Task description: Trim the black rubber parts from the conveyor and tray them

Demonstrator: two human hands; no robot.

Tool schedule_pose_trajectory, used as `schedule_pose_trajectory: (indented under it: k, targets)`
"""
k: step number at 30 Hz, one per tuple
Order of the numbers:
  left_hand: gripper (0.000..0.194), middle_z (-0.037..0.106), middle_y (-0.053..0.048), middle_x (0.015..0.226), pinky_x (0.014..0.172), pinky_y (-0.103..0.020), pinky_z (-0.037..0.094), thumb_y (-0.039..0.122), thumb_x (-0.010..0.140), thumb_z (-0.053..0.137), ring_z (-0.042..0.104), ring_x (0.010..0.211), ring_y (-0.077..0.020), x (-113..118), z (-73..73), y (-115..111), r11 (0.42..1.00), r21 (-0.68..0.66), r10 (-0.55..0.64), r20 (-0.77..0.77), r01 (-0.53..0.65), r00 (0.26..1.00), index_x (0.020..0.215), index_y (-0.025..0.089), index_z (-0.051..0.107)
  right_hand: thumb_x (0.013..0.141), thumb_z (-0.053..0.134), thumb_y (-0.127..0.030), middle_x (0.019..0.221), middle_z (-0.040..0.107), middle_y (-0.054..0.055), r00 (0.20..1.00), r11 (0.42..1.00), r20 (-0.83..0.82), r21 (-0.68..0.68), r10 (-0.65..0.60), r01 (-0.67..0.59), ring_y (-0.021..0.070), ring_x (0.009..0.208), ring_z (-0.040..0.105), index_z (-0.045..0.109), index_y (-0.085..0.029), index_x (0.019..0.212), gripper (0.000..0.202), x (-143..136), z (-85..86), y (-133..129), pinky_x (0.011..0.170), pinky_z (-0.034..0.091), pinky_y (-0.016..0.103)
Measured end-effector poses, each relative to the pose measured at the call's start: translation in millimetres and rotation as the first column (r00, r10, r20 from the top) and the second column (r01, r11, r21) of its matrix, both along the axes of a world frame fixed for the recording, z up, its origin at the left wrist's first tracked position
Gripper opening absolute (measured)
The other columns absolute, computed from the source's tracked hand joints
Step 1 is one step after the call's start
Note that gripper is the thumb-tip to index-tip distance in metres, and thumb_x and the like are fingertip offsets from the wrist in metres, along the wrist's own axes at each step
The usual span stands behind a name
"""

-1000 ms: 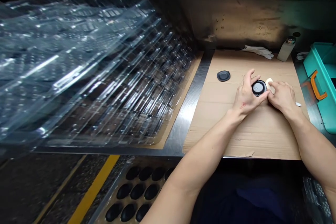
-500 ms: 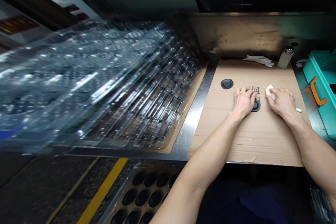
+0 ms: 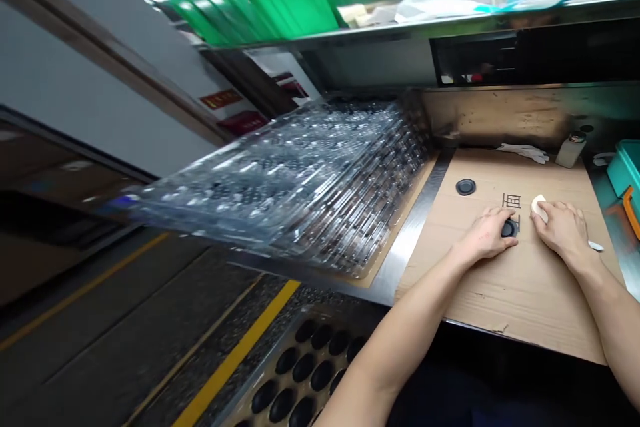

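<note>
On the brown cardboard sheet [image 3: 480, 307], my left hand [image 3: 493, 232] has its fingers closed round the edge of a small round black part [image 3: 509, 228]. My right hand [image 3: 560, 225] grips a white pad [image 3: 539, 208] between thumb and fingers, just right of that part. Another black part [image 3: 465, 187] lies farther left on the cardboard, touched by neither hand. A small white piece [image 3: 595, 246] shows beside my right wrist.
Stacked clear plastic trays [image 3: 300, 173] rise at the left. White gloves [image 3: 525, 152] and a bottle [image 3: 571, 149] are at the back; a teal box [image 3: 623, 170] stands right. A tray of black parts [image 3: 300, 367] sits below the bench. A green bin [image 3: 285, 10] occupies the shelf.
The camera view has swung up and to the left, bringing the shelf into sight. My left fingers now sit around the black part's edge; my right hand still holds the white pad.
</note>
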State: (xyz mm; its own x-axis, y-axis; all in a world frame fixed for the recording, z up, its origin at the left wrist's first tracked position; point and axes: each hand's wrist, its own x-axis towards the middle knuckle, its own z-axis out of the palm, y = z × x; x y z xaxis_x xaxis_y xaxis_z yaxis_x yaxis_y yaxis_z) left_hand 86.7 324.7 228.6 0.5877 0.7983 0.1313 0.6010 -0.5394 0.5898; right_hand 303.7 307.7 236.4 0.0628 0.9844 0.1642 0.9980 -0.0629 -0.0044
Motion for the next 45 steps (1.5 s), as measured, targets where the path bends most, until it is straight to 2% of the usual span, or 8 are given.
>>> schedule_pose_trajectory:
  k: [4, 10, 17, 24, 30, 35, 41, 45]
  targets:
    - [0.081, 0.065, -0.013, 0.147, 0.121, -0.045, 0.044, 0.036, 0.081, 0.082, 0.056, 0.138, -0.0319, -26.0, -8.3, 5.5, 0.997, 0.010, 0.081, 0.110, -0.082, 0.991, 0.154, 0.020, 0.052, 0.106, 0.047, -0.043, 0.120, 0.073, 0.015, 1.000, 1.000, -0.010, -0.015, 0.013, -0.014, 0.0340, 0.113, 0.062, 0.073, -0.020, 0.123, 0.039, -0.4, -1.2, 1.7, 0.091, 0.038, 0.043]
    - [0.079, 0.063, -0.017, 0.148, 0.121, -0.047, 0.043, 0.025, 0.082, 0.072, 0.060, 0.136, -0.0333, -72.2, 5.5, 82.3, 0.934, 0.084, 0.337, 0.118, -0.348, 0.934, 0.156, 0.013, 0.046, 0.105, 0.048, -0.041, 0.117, 0.073, 0.015, 1.000, 1.000, -0.015, -0.026, -0.001, 0.000, 0.0331, 0.113, 0.062, 0.073, -0.020, 0.122, 0.037, -5.7, 1.8, -0.7, 0.091, 0.037, 0.041]
    - [0.100, 0.056, -0.019, 0.157, 0.125, -0.040, 0.040, 0.013, 0.068, 0.073, 0.054, 0.148, -0.0315, -66.9, 2.1, 132.0, 0.974, -0.020, 0.223, -0.066, -0.225, 0.973, 0.162, 0.014, 0.039, 0.106, 0.050, -0.040, 0.117, 0.072, 0.014, 0.999, 0.999, -0.043, -0.034, 0.006, -0.007, 0.0316, 0.114, 0.061, 0.073, -0.020, 0.120, 0.034, -8.2, -2.9, -1.3, 0.092, 0.036, 0.040]
    - [0.087, 0.068, -0.018, 0.140, 0.121, -0.046, 0.044, 0.031, 0.076, 0.071, 0.064, 0.134, -0.0323, -63.3, 4.1, 137.6, 0.974, 0.000, 0.226, -0.130, -0.228, 0.965, 0.157, 0.011, 0.043, 0.104, 0.048, -0.033, 0.121, 0.071, 0.018, 0.994, 0.999, -0.106, -0.051, 0.003, -0.008, 0.0322, 0.116, 0.060, 0.073, -0.016, 0.120, 0.034, -19.2, 5.5, -5.6, 0.096, 0.036, 0.043]
    - [0.080, 0.066, -0.019, 0.145, 0.120, -0.052, 0.042, 0.050, 0.073, 0.069, 0.059, 0.139, -0.0397, -64.2, 6.9, 157.1, 0.980, 0.097, 0.194, -0.303, -0.172, 0.933, 0.144, 0.018, 0.054, 0.101, 0.054, -0.029, 0.122, 0.071, 0.018, 0.960, 0.976, -0.211, -0.080, 0.184, -0.205, 0.0311, 0.121, 0.058, 0.072, -0.013, 0.121, 0.031, -35.2, 9.7, -11.7, 0.103, 0.039, 0.043]
    - [0.070, 0.064, -0.020, 0.147, 0.120, -0.052, 0.042, 0.060, 0.076, 0.064, 0.056, 0.142, -0.0414, 29.4, 73.2, 156.8, 0.965, 0.262, 0.067, -0.238, -0.003, 0.969, 0.132, 0.018, 0.063, 0.097, 0.057, -0.024, 0.116, 0.071, 0.019, 0.953, 0.979, -0.235, -0.024, 0.193, -0.204, 0.0326, 0.117, 0.059, 0.073, -0.011, 0.117, 0.029, -40.2, -6.5, -5.6, 0.099, 0.044, 0.044]
    - [0.040, 0.080, -0.009, 0.111, 0.111, -0.044, 0.050, 0.048, 0.083, 0.071, 0.072, 0.111, -0.0329, 249.1, 176.8, 92.5, 0.894, 0.237, -0.381, -0.041, 0.379, 0.924, 0.117, 0.028, 0.073, 0.092, 0.061, -0.022, 0.108, 0.072, 0.018, 0.935, 0.968, -0.255, 0.018, 0.247, -0.251, 0.0320, 0.112, 0.062, 0.075, -0.013, 0.106, 0.022, -47.6, -16.6, -1.1, 0.094, 0.048, 0.043]
    - [0.036, 0.073, -0.015, 0.131, 0.120, -0.050, 0.042, 0.043, 0.096, 0.062, 0.064, 0.128, -0.0340, 395.0, 201.6, 41.7, 0.808, 0.361, -0.496, -0.010, 0.465, 0.868, 0.121, 0.020, 0.071, 0.088, 0.069, -0.025, 0.105, 0.073, 0.017, 0.921, 0.964, -0.285, 0.084, 0.266, -0.253, 0.0320, 0.108, 0.064, 0.076, -0.014, 0.099, 0.017, -51.2, -21.1, 3.8, 0.092, 0.051, 0.044]
